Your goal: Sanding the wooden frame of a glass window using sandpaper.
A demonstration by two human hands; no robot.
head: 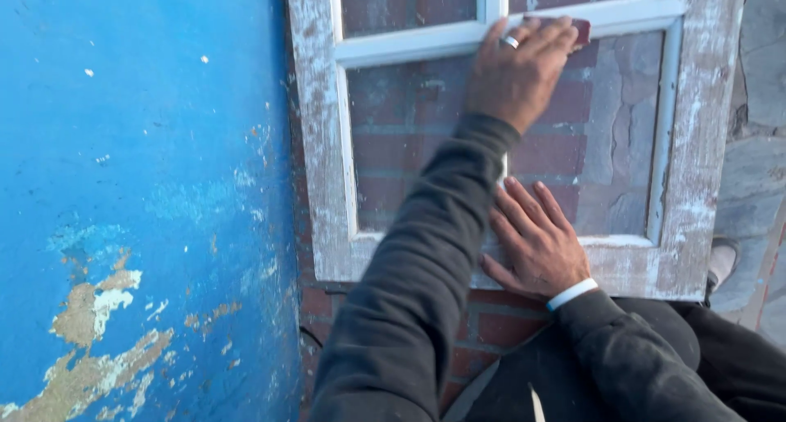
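Observation:
An old window frame (pixel 315 144) with worn, flaking white paint leans against a brick wall. My left hand (pixel 517 74), a ring on one finger, reaches across to the frame's horizontal crossbar (pixel 409 41) and presses a small dark red block (pixel 581 31) against it; the fingers cover most of the block. My right hand (pixel 536 246) lies flat, fingers spread, on the frame's bottom rail (pixel 639 266), where the middle upright meets it. Both arms wear dark sleeves, and a white cuff shows at the right wrist.
A blue painted surface (pixel 139 160) with peeling patches fills the left side, close beside the frame. Red brick (pixel 393 135) shows through the panes and below the frame. Grey paving stones (pixel 761 78) and a shoe tip (pixel 723 262) lie at the right.

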